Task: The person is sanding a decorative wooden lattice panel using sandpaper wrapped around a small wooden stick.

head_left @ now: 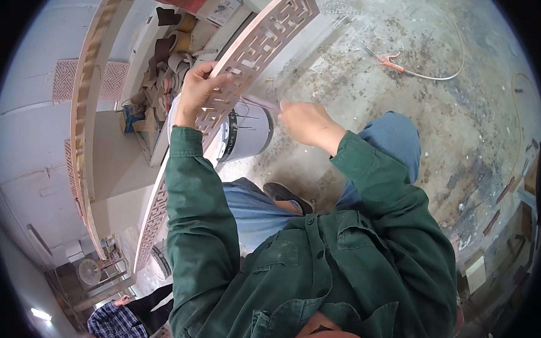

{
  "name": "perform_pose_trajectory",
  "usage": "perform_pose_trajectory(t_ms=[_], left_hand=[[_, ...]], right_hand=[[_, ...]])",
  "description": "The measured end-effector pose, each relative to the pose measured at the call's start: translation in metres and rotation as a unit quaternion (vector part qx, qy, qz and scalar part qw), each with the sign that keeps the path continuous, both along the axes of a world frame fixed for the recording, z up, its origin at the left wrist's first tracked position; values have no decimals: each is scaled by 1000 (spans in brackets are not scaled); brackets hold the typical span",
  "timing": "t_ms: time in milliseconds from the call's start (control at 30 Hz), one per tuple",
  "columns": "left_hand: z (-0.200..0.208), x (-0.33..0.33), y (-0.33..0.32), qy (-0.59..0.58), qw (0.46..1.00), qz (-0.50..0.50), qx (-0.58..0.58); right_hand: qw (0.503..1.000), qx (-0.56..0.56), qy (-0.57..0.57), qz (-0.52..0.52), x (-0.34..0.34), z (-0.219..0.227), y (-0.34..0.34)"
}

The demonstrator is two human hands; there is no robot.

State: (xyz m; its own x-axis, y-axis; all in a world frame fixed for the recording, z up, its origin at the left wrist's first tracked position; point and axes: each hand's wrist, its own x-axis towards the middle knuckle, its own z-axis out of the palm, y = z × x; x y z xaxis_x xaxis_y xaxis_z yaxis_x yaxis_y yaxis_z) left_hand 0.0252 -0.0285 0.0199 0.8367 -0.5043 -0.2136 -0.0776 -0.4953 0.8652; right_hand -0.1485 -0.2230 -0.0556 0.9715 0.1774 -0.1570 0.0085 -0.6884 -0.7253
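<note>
A long, pale wooden lattice panel (pixel 241 69) with cut-out fretwork stands on edge and slants across the view in front of me. My left hand (pixel 200 90) is closed over its upper edge, the thumb lying on the panel. To the right of the panel, my right hand (pixel 308 121) is closed around one end of a thin, pinkish strip (pixel 262 103). The strip's other end reaches to the panel's cut-outs; I cannot make out whether it passes into one. Just below the strip is a white bucket (pixel 256 139) with several thin wires or rods at its side.
An orange air blow gun (pixel 391 62) with a pale hose lies on the stained floor (pixel 457 125). Abrasive rolls (pixel 181 41) and scraps fill a shelf behind the panel. A long wooden beam (pixel 82 103) runs at left. Another person in a plaid shirt (pixel 119 323) is at lower left.
</note>
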Motion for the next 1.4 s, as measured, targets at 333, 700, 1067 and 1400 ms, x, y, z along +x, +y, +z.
perform_pose_trajectory(t_ms=[333, 700, 1067, 1400], left_hand=[[-5, -14, 27, -138, 958, 38, 248], [1, -22, 17, -206, 935, 31, 286], [-36, -14, 30, -486, 853, 84, 171], [-25, -31, 19, -373, 890, 60, 257]], right_hand=[[991, -20, -114, -63, 10, 3, 10], [953, -106, -247, -142, 34, -84, 55], [880, -194, -430, -49, 26, -70, 43], [934, -321, -146, -50, 25, -9, 10]])
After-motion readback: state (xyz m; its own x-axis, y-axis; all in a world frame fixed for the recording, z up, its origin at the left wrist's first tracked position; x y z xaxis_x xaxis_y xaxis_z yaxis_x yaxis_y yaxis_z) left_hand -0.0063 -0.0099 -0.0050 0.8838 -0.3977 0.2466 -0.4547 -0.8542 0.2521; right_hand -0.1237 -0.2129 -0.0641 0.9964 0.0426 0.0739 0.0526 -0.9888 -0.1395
